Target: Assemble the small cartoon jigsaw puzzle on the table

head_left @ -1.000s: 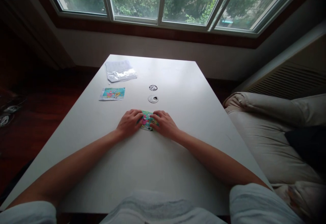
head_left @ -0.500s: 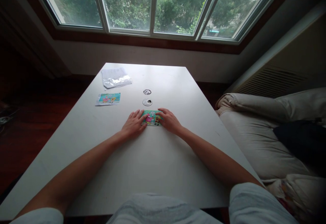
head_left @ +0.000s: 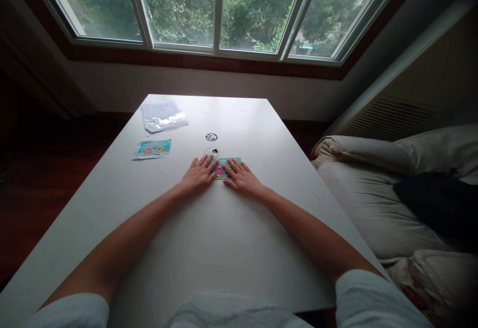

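A small colourful card (head_left: 220,169) with pink and yellow cartoon figures on a green ground lies flat on the white table (head_left: 224,233). My left hand (head_left: 200,172) rests over its left end, fingers stretched out. Across its right part lies my right hand (head_left: 242,176), palm down with the fingers spread, hiding some of the picture. Just beyond my left fingertips is a round disc (head_left: 211,152) with a dark spot. Farther back lies a second round disc (head_left: 211,137) with a grey pattern.
To the left lies a printed picture sheet (head_left: 152,149) with similar cartoon figures. Behind it is a clear plastic sleeve (head_left: 164,117) with paper. A beige sofa (head_left: 358,193) stands along the table's right side, and a window (head_left: 186,9) is ahead.
My right hand has moved from the card's right edge inward, flattening over the picture. My left fingers have straightened, and the card sits slightly closer to the near disc. The view has shifted slightly.
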{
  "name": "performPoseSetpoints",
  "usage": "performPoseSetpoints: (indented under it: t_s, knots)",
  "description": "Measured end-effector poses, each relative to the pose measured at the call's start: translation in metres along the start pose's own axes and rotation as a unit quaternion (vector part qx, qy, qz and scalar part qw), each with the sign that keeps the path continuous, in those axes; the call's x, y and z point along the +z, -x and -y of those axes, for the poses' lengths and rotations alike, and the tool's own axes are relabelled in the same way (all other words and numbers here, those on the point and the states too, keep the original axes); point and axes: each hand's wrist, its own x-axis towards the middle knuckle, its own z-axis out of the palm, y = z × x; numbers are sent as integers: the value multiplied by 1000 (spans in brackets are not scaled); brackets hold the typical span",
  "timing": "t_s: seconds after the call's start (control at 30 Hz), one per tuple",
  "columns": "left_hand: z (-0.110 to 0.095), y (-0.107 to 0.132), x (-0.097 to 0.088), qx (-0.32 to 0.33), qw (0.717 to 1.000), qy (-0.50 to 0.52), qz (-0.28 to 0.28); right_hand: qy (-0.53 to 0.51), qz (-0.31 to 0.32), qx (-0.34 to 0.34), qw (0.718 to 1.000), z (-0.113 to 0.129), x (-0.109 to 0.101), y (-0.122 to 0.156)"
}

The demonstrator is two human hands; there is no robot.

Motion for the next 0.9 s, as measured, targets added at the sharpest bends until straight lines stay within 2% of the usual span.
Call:
performPoseSetpoints:
  t_s: [0.2, 0.53, 0.73, 0.9]
  knots:
    - [8, -9, -3, 36, 999, 1, 28, 6, 0, 23, 1000, -3, 2, -15]
    - [12, -24, 6, 26, 1000, 4, 14, -5, -1, 41, 999, -7, 6, -37]
    - [6, -21, 7, -1, 1000, 0, -21, -4, -20, 65, 998, -10, 9, -47]
    - [2, -14, 5, 8, 1000, -5, -30, -7, -38, 86, 996, -12, 10, -46]
